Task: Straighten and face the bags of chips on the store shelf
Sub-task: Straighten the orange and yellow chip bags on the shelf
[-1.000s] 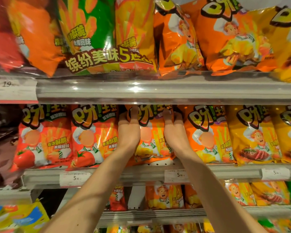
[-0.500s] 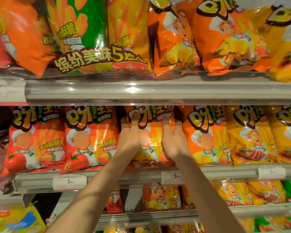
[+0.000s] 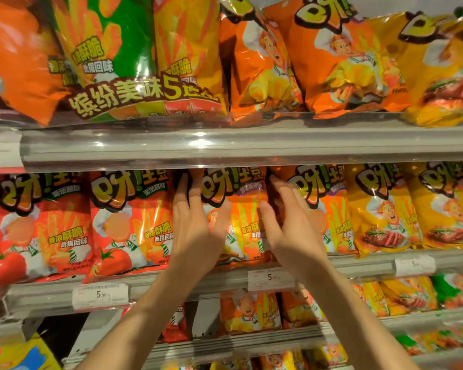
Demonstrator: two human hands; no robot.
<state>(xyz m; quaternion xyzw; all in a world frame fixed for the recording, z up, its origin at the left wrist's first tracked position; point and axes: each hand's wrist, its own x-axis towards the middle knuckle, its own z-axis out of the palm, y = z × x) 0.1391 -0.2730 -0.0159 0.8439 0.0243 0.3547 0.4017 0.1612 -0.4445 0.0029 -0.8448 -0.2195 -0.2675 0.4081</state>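
Orange foil catches the light on a chip bag (image 3: 241, 209) standing at the middle of a store shelf (image 3: 171, 287), and a person is handling it with both bare hands, seen from a head-worn camera looking slightly up at the display. Left hand (image 3: 195, 231) grips the bag's left edge, fingers reaching into the gap behind it and thumb lying across the front. Right hand (image 3: 289, 228) grips the bag's right edge the same way, fingers tucked between it and the neighbouring orange bag (image 3: 324, 204), thumb on the front. Held between the 2 hands, the bag stands upright with its printed face turned outward, its base near the shelf's front rail above a white price label (image 3: 270, 279). To the left, 2 red tomato bags (image 3: 129, 222) stand front-facing and roughly level; to the right, 2 yellow steak-flavour bags (image 3: 380, 206) also face forward. This middle row looks close to finished, with only the gripped bag being settled into line. Work seems to remain elsewhere: on the upper shelf (image 3: 251, 145), several large orange bags (image 3: 337, 62) lean and overlap at angles, and on the lower shelf (image 3: 251, 340) smaller bags (image 3: 249, 313) sit unevenly with gaps between them
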